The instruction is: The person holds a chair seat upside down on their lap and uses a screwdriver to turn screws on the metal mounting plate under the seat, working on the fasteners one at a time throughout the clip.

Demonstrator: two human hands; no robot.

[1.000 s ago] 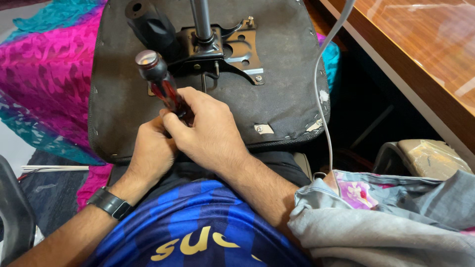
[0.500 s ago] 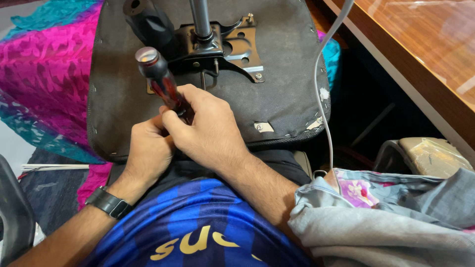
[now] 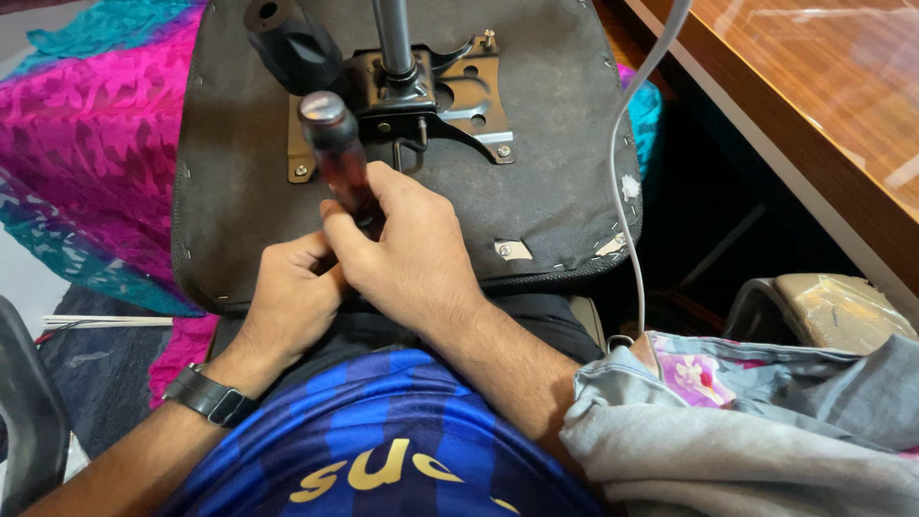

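- Two bare hands met at the near edge of an upturned chair seat (image 3: 239, 191), which lay bottom-up across the person's lap.
- The right hand (image 3: 412, 254) was wrapped around the lower part of a screwdriver (image 3: 335, 153); its fingers were curled and pressed together on the dark red handle, whose rounded metal-coloured cap stood up and tilted toward the far left.
- The left hand (image 3: 287, 302) sat just beside and under the right, its fingers bunched at the foot of the tool; whether they pinched the shaft, a screw or only the seat edge could not be told, since the right hand hid the tip.
- A black metal bracket (image 3: 431, 101) was mounted on the seat's far middle, with a grey column (image 3: 394, 38) rising from it and a black lever knob (image 3: 287, 43) to the far left.
- Screws showed in the bracket's corners, so the plate looked fastened in place; by my judgement the work was at a fixing near the seat's near edge, and how much of that was done could not be read.
- A white cable (image 3: 622, 172) hung down the right side, a wooden table (image 3: 823, 115) stood at the far right, a pink and teal cloth (image 3: 86, 144) lay left, and grey cloth (image 3: 747, 440) was heaped at the near right.
- A black watch (image 3: 206, 397) sat on the left wrist.
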